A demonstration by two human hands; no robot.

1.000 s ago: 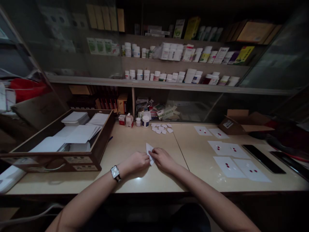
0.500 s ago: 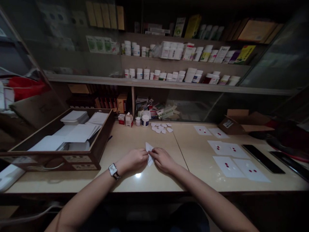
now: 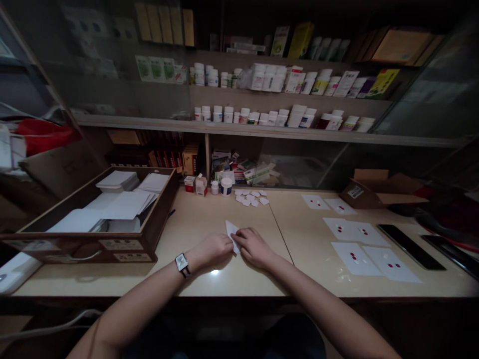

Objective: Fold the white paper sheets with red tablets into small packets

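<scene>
A folded white paper (image 3: 230,228) stands between my hands over the counter, its pointed top end showing. My left hand (image 3: 214,251) is closed on its left side, fingers bent. From the right, my right hand (image 3: 255,248) pinches the same paper with thumb and fingers. Whatever lies inside the folds is hidden. Beyond the hands lies a group of small folded paper packets (image 3: 250,198). On the right, several flat paper sheets (image 3: 355,232) each carry dark red and white tablets.
A wooden drawer (image 3: 147,234) of paper stacks stands at left. Small medicine boxes (image 3: 201,187) and a white jar (image 3: 226,187) stand at the back. Black phone-like slabs (image 3: 411,247) and an open cardboard box (image 3: 368,192) are at right. Shelves (image 3: 239,127) of bottles rise behind.
My left hand has shifted slightly right, closer to my right hand, and covers more of the paper's lower part. The view has moved a little; the packets and sheets lie as before.
</scene>
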